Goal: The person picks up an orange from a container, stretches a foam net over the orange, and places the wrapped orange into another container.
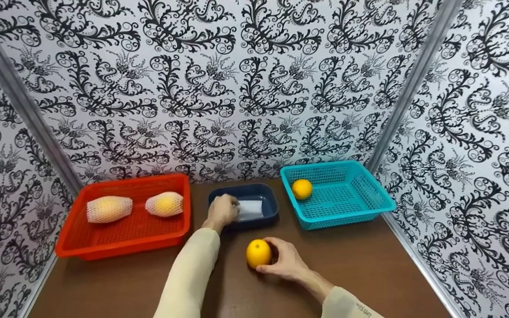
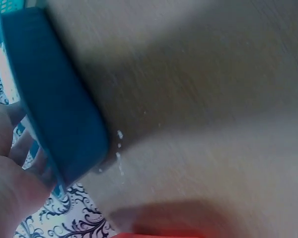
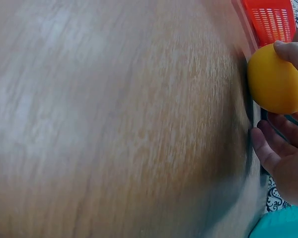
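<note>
My right hand holds an orange from its right side, thumb below and fingers above, over the front middle of the table. In the right wrist view the thumb lies against the orange, with some fingers spread beneath. My left hand reaches over the left rim of a dark blue tray. Its curled fingers pinch the left end of a white foam net sleeve lying there. The left wrist view shows the fingers behind the wall of the blue tray, partly hidden.
A red basket at the left holds two fruits in foam nets, one beside the other. A turquoise basket at the right holds another orange. Patterned walls enclose the brown table at the back and sides.
</note>
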A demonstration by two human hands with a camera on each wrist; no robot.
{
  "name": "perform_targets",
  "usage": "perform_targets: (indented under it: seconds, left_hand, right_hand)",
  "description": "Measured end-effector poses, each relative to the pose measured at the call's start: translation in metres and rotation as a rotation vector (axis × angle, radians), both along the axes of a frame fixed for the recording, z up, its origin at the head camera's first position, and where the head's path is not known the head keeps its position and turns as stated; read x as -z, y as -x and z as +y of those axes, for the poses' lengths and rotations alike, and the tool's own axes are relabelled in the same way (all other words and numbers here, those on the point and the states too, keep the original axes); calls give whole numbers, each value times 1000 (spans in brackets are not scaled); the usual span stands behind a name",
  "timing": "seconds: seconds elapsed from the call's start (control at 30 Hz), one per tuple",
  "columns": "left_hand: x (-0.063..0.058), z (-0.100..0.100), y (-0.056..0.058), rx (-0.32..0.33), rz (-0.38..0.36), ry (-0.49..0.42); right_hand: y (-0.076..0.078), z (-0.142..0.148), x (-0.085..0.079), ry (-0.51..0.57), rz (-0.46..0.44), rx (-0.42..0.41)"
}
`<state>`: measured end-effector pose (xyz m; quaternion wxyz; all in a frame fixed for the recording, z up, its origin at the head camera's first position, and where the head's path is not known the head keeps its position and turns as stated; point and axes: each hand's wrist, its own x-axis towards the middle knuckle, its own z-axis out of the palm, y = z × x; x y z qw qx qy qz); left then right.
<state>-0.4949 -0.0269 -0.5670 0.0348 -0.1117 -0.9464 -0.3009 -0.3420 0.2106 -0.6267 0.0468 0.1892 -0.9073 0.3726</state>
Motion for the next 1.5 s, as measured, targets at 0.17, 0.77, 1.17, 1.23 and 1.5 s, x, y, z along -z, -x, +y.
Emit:
perform_targets:
  seconds: [0.17,0.77,1.17,1.23,1.5]
  left_hand:
    - [-21,-3,-6,-9,74,-45]
    - [-63,-24,-45,73,168,-227]
    - [-65,-38,-60,94,153,-237]
    - [-66,-39,-61,97,155,-238]
    - [-70,-41,-68,99,156,-248]
  right_hand:
    - [-1,-2,-2,-6,16,22]
    - [-10,-8,-2,-26,-35,92]
    - [-10,-13,-3,-90,-26,158]
    - [-10,-14,-4,-104,-26,178]
    - [-8,-31,-3,-171,115,233]
